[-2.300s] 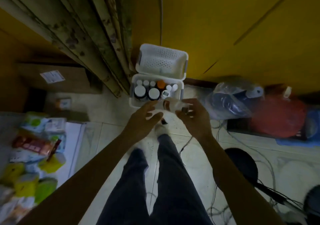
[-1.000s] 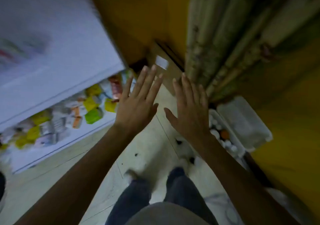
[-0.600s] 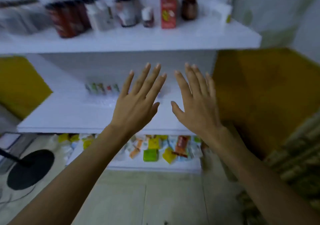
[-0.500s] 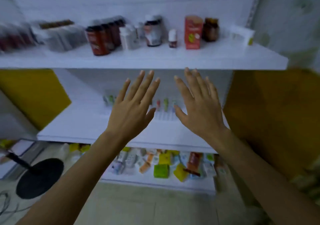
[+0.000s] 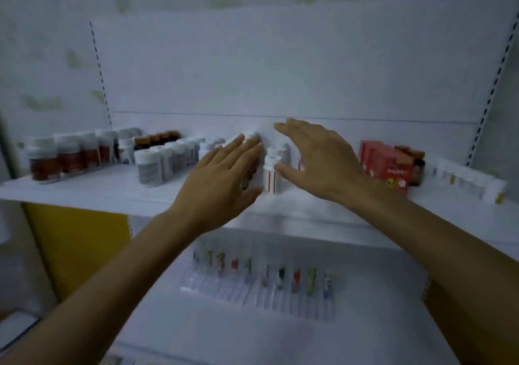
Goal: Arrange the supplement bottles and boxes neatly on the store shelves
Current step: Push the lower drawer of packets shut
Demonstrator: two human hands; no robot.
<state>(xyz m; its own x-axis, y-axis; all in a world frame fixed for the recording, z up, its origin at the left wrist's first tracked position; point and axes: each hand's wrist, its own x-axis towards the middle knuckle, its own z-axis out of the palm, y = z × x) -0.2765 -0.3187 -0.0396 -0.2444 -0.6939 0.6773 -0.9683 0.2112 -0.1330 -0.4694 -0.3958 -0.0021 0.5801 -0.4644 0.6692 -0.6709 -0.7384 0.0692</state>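
A small white bottle with red stripes stands upright mid-shelf, near the front edge of the shelf; the left hand lies flat and spread just beside it, in front of other white-capped bottles; the right hand hovers spread, thumb by its cap; red boxes stand toward the right end, dark red bottles at the left end.

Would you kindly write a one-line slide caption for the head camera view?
Open left hand and right hand reach toward a white bottle on a shelf holding red boxes.
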